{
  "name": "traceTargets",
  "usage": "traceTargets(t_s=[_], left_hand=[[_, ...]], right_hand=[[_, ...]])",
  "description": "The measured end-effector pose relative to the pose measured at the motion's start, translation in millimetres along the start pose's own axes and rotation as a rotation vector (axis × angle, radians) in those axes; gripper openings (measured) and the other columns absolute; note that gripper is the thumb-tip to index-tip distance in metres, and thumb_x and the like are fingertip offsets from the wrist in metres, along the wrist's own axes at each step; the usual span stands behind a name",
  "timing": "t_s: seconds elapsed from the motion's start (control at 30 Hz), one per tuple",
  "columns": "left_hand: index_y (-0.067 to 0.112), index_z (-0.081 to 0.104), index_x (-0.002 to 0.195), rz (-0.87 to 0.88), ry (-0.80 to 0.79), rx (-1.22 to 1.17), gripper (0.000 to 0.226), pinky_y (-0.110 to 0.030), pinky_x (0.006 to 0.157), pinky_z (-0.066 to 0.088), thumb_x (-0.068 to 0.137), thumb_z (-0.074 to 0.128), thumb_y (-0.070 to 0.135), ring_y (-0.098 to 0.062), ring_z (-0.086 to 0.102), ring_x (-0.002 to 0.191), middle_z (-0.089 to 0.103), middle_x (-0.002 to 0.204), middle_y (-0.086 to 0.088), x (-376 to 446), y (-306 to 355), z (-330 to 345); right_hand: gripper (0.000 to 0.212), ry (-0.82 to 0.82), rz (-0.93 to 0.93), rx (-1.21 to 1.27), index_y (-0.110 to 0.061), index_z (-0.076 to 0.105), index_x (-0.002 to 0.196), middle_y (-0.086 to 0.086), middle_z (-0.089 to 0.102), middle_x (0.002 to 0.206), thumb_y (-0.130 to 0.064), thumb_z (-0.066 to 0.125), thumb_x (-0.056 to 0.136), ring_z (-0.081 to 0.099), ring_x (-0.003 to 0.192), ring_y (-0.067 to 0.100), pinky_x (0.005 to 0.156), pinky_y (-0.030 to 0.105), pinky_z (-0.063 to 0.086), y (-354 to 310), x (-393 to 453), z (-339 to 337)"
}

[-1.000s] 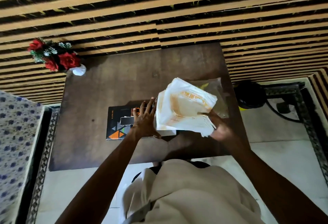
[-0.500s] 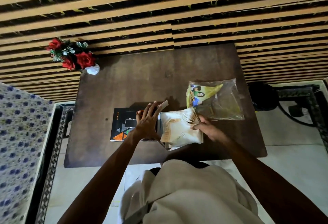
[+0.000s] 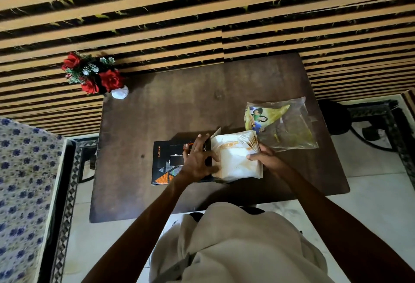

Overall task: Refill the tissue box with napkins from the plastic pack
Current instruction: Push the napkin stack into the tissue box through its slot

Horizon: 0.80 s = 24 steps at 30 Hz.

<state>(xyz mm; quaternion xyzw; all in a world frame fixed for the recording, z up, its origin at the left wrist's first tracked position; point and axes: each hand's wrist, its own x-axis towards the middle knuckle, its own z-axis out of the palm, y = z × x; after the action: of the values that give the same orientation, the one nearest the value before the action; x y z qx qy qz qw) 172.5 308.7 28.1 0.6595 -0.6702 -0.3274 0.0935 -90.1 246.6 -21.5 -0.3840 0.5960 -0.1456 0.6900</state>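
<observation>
A flat black tissue box [image 3: 165, 162] with orange triangles lies on the dark wooden table [image 3: 170, 112]. My left hand [image 3: 197, 159] rests on the box's right part, fingers spread, thumb against a stack of white napkins [image 3: 233, 159] with orange print. My right hand [image 3: 267, 159] grips the stack's right edge. The stack sits at the box's right end, its left side partly hidden by my left hand. The clear plastic pack [image 3: 285, 125] lies flat on the table just beyond and right of the napkins.
A white vase of red artificial flowers [image 3: 98, 76] stands at the table's far left corner. A striped wall runs behind the table. A dark round object [image 3: 334, 116] sits on the floor to the right, a patterned cloth [image 3: 24, 188] to the left.
The napkin stack, first lifted and tilted above the table, has come down to the box's right end. The plastic pack now shows uncovered. My left hand stays on the box.
</observation>
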Motion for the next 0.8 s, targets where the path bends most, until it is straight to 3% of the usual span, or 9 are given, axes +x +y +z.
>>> traceTargets(t_s=[0.13,0.23,0.3,0.4,0.47,0.63,0.8], left_hand=[[0.031,0.065,0.097,0.008,0.058,0.272,0.032,-0.062,0.116,0.001,0.068,0.072,0.045,-0.022,-0.007,0.150,0.007,0.163,-0.001,-4,2,18],[0.030,0.048,0.134,-0.058,0.032,0.362,0.060,-0.063,0.114,-0.012,0.076,0.062,0.036,-0.027,-0.012,0.150,0.001,0.163,-0.005,-3,13,20],[0.027,0.035,0.145,-0.070,0.026,0.334,0.071,-0.060,0.112,-0.016,0.078,0.059,0.031,-0.028,-0.013,0.149,-0.001,0.163,-0.007,-3,17,19],[0.023,0.027,0.148,-0.038,-0.009,0.203,0.087,-0.058,0.114,-0.014,0.074,0.067,0.042,-0.025,-0.012,0.150,-0.001,0.163,-0.004,-2,8,11],[0.027,0.024,0.151,-0.016,-0.063,0.237,0.096,-0.057,0.116,-0.011,0.071,0.072,0.050,-0.024,-0.012,0.150,-0.005,0.163,-0.003,0,-2,7],[0.025,0.006,0.154,-0.022,-0.024,0.359,0.113,-0.059,0.117,-0.008,0.066,0.068,0.058,-0.025,-0.013,0.150,-0.010,0.163,-0.002,2,-7,17],[0.024,0.006,0.153,-0.006,0.115,0.153,0.105,-0.057,0.117,-0.007,0.069,0.062,0.053,-0.020,-0.004,0.151,0.007,0.162,-0.001,0,-11,23]], right_hand=[[0.095,0.041,-0.038,0.013,-0.029,0.051,0.136,0.003,0.054,0.140,-0.040,0.088,0.049,0.055,0.124,0.028,0.105,0.049,0.046,35,31,-4],[0.099,0.002,-0.048,-0.057,-0.035,0.042,0.142,-0.004,0.047,0.147,-0.050,0.084,0.055,0.051,0.128,0.021,0.108,0.046,0.044,34,25,2],[0.100,0.023,-0.036,-0.080,-0.033,0.042,0.143,-0.004,0.049,0.145,-0.053,0.084,0.054,0.053,0.126,0.020,0.106,0.044,0.046,13,3,8],[0.097,0.011,-0.013,-0.096,-0.034,0.041,0.143,-0.002,0.051,0.142,-0.051,0.085,0.057,0.056,0.121,0.021,0.090,0.040,0.054,-2,-14,9],[0.092,-0.035,0.025,-0.109,-0.032,0.036,0.146,-0.003,0.052,0.138,-0.044,0.079,0.065,0.055,0.120,0.023,0.076,0.033,0.052,-8,-18,11],[0.083,-0.147,0.053,-0.168,-0.032,0.032,0.146,-0.006,0.051,0.138,-0.036,0.077,0.076,0.054,0.118,0.017,0.088,0.038,0.052,-10,-18,18],[0.068,-0.175,0.058,-0.156,-0.028,0.037,0.142,-0.007,0.056,0.131,-0.020,0.072,0.084,0.058,0.105,0.006,0.075,0.028,0.052,-9,-19,20]])
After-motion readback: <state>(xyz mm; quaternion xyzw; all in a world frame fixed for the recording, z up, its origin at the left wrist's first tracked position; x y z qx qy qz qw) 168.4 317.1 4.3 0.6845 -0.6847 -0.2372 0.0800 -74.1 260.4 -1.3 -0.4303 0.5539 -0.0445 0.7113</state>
